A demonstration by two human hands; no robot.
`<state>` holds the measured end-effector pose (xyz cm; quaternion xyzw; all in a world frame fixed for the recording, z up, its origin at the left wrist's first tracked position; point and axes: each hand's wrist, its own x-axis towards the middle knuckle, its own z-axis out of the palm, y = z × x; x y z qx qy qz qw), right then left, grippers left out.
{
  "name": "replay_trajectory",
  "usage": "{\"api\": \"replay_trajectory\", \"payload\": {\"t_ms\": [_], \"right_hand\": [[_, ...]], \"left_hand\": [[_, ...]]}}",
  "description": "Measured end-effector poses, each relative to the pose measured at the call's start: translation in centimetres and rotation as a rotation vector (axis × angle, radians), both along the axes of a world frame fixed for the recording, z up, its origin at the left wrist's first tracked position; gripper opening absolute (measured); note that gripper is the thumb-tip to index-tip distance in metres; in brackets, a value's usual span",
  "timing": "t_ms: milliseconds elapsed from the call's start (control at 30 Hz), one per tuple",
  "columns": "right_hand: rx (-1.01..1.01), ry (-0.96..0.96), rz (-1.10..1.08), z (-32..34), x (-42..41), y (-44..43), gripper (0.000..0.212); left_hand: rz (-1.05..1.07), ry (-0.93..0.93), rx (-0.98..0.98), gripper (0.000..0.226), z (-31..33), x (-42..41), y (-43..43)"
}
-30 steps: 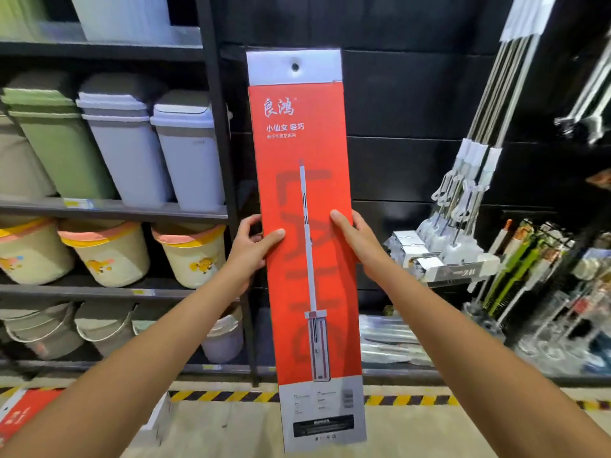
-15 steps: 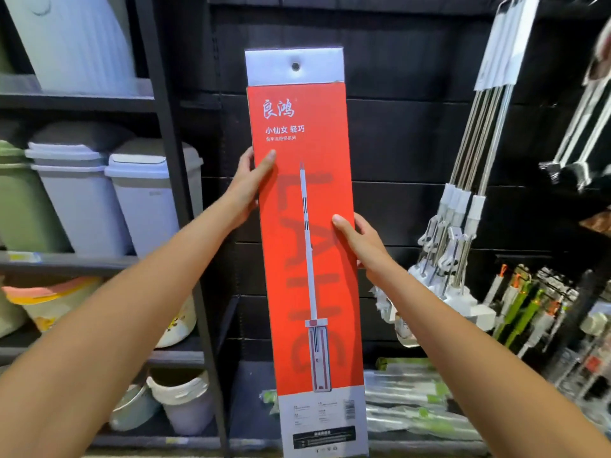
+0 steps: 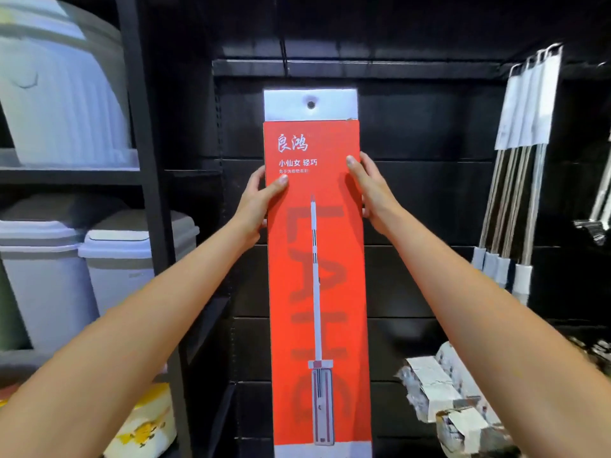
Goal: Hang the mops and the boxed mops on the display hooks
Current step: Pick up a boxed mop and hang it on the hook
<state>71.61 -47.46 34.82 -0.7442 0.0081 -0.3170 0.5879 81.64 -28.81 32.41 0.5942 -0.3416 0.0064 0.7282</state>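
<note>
Head view. Item: boxed mop (image 3: 317, 259), held upright against the black slatted display wall (image 3: 429, 200), between the shelf upright (image 3: 145, 193) and the hung mops (image 3: 519, 153) at right.

Hands: left hand (image 3: 256, 206) grasps the box's left edge, thumb laid across the red face; right hand (image 3: 370, 193) grasps the right edge at about the same height. Both sit in the box's upper part, below the white header tab (image 3: 310, 105).

Step in hand, as judged: seating the hanging hole (image 3: 310, 104) on a display hook. No hook can be made out behind the tab, so whether it is already caught cannot be told. To do it well: keep the box plumb, grips level, guide the hole squarely onto the hook tip, push the tab back, then ease the weight down before letting go. Risk: a tilt would let the long box swing.

Appearance: tall, narrow, flat carton; red front printed with white Chinese characters and a slim mop picture; pale band at foot; white tab on top with one round hole.

Nearby: lidded bins (image 3: 132, 259) on the left shelves.
</note>
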Motion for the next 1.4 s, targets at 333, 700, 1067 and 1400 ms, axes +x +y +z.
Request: {"api": "replay_trajectory", "payload": {"t_ms": [333, 700, 1067, 1400], "right_hand": [[0.092, -0.237, -0.039, 8.0, 8.9, 0.2, 0.055], [0.081, -0.345, 0.116, 15.4, 13.5, -0.3, 0.024], [0.024, -0.388, 0.086, 21.1, 16.8, -0.9, 0.042], [0.024, -0.445, 0.11, 23.7, 17.7, -1.2, 0.038]], "left_hand": [[-0.075, -0.175, 0.074, 0.071, 6.5, 8.5, 0.0], [0.098, -0.358, -0.067, 0.051, 17.5, 12.0, -0.5], [0.152, -0.236, -0.309, 0.023, 24.4, 13.4, -2.2], [0.217, -0.193, -0.293, 0.02, 28.5, 13.1, -2.2]]}}
